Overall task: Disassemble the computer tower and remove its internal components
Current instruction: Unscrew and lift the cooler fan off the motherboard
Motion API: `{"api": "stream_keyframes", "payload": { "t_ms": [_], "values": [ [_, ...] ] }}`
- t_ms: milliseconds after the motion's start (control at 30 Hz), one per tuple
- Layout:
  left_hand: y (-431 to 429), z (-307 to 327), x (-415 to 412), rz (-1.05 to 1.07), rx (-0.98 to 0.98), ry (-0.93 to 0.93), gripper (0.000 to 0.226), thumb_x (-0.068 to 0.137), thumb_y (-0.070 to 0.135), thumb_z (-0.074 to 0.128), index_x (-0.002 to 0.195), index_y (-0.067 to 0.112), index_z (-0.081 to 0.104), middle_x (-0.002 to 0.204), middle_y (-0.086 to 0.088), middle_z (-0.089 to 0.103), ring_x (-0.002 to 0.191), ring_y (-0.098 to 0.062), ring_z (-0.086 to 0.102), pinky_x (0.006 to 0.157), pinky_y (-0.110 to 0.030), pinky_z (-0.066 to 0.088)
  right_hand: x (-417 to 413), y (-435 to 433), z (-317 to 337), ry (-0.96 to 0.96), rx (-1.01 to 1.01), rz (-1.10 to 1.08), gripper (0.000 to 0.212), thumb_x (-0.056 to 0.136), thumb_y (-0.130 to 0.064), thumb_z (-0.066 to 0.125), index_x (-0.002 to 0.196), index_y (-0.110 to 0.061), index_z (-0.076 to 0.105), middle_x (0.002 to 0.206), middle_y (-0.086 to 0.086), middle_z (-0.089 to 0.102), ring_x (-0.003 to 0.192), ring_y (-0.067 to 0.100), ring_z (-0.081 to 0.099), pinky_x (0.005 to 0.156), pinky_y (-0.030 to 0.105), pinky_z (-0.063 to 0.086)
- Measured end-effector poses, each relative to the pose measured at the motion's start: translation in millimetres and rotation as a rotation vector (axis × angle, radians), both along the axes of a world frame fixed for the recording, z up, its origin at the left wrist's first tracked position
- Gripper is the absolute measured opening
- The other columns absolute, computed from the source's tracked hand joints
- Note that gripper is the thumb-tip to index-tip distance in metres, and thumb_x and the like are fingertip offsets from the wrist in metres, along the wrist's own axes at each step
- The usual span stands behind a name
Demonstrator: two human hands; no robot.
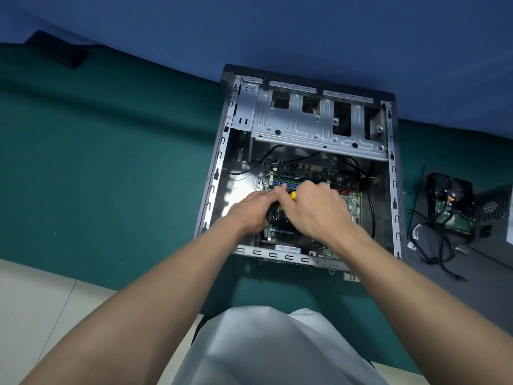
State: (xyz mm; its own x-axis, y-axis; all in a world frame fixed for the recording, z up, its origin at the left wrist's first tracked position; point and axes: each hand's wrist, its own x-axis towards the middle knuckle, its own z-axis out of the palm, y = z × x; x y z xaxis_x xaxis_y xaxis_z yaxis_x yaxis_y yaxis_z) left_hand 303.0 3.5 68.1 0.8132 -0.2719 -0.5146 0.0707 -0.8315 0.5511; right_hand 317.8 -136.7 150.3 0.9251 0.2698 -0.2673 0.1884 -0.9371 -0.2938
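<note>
Inside boxy metal tower (391, 173), right hand (313, 209) round yellow handle (293, 195), left hand (249, 209) beside

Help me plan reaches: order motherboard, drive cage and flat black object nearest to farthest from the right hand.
1. Motherboard, under the right hand.
2. Drive cage, case's far end.
3. Flat black object, mat's far left.

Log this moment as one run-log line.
case: open, lying flat | motherboard: inside | right hand: grips yellow-handled tool over motherboard | left hand: beside tool, grip unclear | removed parts: right of case
</note>
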Motion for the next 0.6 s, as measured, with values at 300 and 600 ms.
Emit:
{"api": "stream_keyframes", "payload": {
  "t_ms": [300, 600],
  "values": [
    [8.3, -9.0, -2.0, 0.026, 0.083, -0.011, 0.091, 0.084, 0.005, 0.062, 0.126, 0.065, 0.009, 0.159, 0.004, 0.019, 0.142, -0.023, 0.028, 0.105, -0.045, 0.035, 23.9, 13.4, 24.8, 0.183, -0.204, 0.387, 0.04, 0.096, -0.037, 0.043, 0.06, -0.02, 0.034, 0.061, -0.002, 0.037, 0.053, 0.019, 0.039, 0.062, 0.033, 0.036],
    [7.2, -9.6, -0.4, -0.014, 0.11, -0.028, 0.105, 0.08, -0.006, 0.054, 0.14, 0.062, 0.0, 0.157, 0.0, 0.024, 0.14, -0.024, 0.032, 0.094, -0.04, 0.043, 22.4, 18.3, 39.7, 0.169, -0.391, 0.538, 0.013, 0.092, -0.02, 0.052, 0.082, -0.017, 0.046, 0.065, -0.001, 0.04, 0.069, 0.029, 0.047, 0.064, 0.033, 0.037]
  ]
}}
